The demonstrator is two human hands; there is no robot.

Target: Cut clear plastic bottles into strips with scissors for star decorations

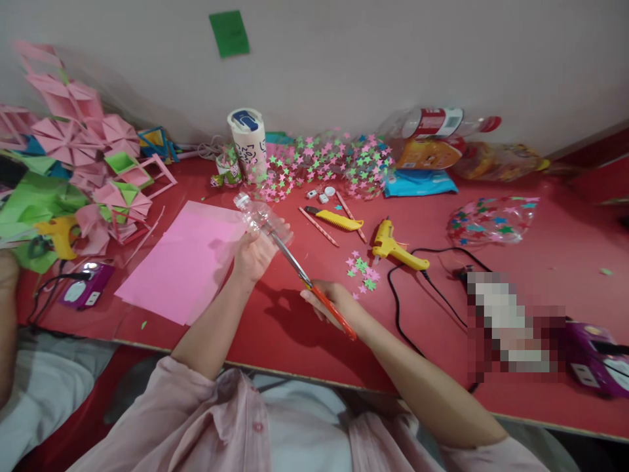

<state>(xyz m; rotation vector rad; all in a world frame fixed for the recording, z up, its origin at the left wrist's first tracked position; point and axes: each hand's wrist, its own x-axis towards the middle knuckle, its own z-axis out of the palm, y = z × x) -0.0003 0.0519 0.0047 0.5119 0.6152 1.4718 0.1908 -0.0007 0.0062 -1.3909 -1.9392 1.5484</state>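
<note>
My left hand [253,255] grips a clear plastic bottle [260,219] lying sideways above the red table [295,328], its neck pointing left. My right hand [334,303] holds orange-handled scissors [314,288], whose metal blades reach up and left to the bottle's open end. A pink paper sheet [184,262] lies flat just left of my left hand. Loose pink and green paper stars [362,270] are scattered just right of the scissors.
A yellow glue gun [396,248] with a black cord, a yellow cutter [337,219] and pencils lie behind the hands. Star-covered bottles [334,167], a white tube [248,141], folded pink and green paper shapes [73,170] and another person's arm [7,314] at left.
</note>
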